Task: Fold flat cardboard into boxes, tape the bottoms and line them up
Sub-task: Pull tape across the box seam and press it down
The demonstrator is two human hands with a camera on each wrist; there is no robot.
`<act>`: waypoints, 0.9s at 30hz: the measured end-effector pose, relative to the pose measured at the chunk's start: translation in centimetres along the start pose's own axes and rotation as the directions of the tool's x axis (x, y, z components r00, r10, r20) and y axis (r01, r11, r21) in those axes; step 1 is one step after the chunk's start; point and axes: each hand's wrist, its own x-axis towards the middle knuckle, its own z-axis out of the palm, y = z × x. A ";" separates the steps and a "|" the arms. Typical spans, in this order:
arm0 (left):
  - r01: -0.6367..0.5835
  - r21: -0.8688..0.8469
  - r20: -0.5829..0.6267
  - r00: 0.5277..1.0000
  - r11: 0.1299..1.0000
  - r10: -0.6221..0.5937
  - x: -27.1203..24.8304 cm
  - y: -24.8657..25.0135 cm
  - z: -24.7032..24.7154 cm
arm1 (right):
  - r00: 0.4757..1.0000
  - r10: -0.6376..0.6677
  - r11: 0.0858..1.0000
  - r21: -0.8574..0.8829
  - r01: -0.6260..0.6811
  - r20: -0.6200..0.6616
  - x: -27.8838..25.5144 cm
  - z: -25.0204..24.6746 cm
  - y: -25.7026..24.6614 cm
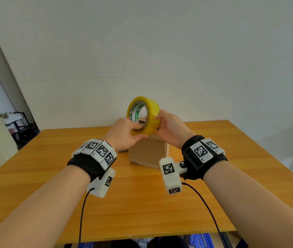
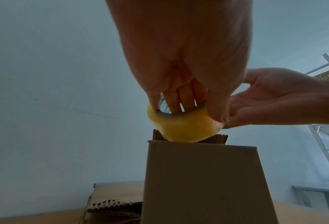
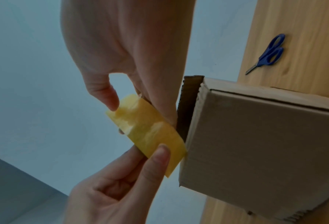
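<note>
A yellow tape roll (image 1: 143, 113) with a green-printed core is held in the air just above a brown cardboard box (image 1: 147, 153) that stands on the wooden table (image 1: 52, 176). My left hand (image 1: 138, 130) grips the roll, fingers through the core and thumb on the outer face, as the left wrist view shows on the tape roll (image 2: 184, 127). My right hand (image 1: 157, 120) pinches the roll's right side. In the right wrist view its thumb and fingers press on the tape roll (image 3: 146, 130) beside the box (image 3: 255, 144). A box flap stands up by the roll.
Blue-handled scissors (image 3: 267, 53) lie on the table beyond the box. A stack of flat cardboard (image 2: 113, 200) lies behind the box on its left. A plain wall backs the table. Blue crates (image 1: 200, 239) sit under the near edge.
</note>
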 end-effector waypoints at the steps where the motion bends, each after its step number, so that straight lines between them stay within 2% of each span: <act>1: -0.001 -0.001 0.000 1.000 1.000 0.001 0.0 -0.1 0.0 | 1.000 0.005 1.000 -0.003 -0.005 0.005 0.0 0.1 0.0; 4: -0.006 -0.026 -0.013 1.000 1.000 0.006 0.1 0.1 0.0 | 0.998 -0.045 0.998 -0.042 0.044 -0.031 -0.1 0.2 0.3; 6: -0.009 -0.031 -0.017 1.000 0.999 0.008 0.3 0.2 0.0 | 0.997 -0.076 0.997 -0.008 0.076 -0.026 -0.3 0.0 0.5; 9: 0.013 -0.058 -0.017 1.000 0.998 -0.014 0.4 0.2 -0.2 | 0.994 -0.069 0.995 0.083 0.062 0.079 -0.7 -0.2 0.5; 14: 0.037 -0.086 -0.003 0.999 0.996 -0.037 0.4 0.1 -0.3 | 0.997 -0.063 0.992 0.112 0.057 0.050 -0.4 -0.4 0.5; 20: 0.056 -0.074 0.025 0.998 0.996 -0.054 0.6 -0.4 -0.5 | 0.990 -0.060 0.987 0.155 0.041 0.124 -0.4 -0.9 0.5; 22: 0.063 -0.080 0.025 0.998 0.995 -0.061 0.6 -0.5 -0.7 | 0.992 -0.087 0.988 0.138 0.074 0.090 -0.2 -0.9 0.4; 24: 0.062 -0.093 0.013 0.998 0.994 -0.061 0.7 -0.4 -0.8 | 0.985 -0.167 0.985 0.042 0.169 -0.042 0.0 -0.9 0.5; 26: 0.052 -0.084 0.007 0.999 0.995 -0.051 0.7 -0.5 -1.0 | 0.936 -0.317 0.935 -0.212 0.283 -0.150 0.1 -0.9 0.6; 27: 0.046 -0.076 0.004 0.999 0.996 -0.046 0.7 -0.6 -1.0 | 0.906 -0.391 0.878 -0.361 0.314 -0.162 0.2 -0.9 0.7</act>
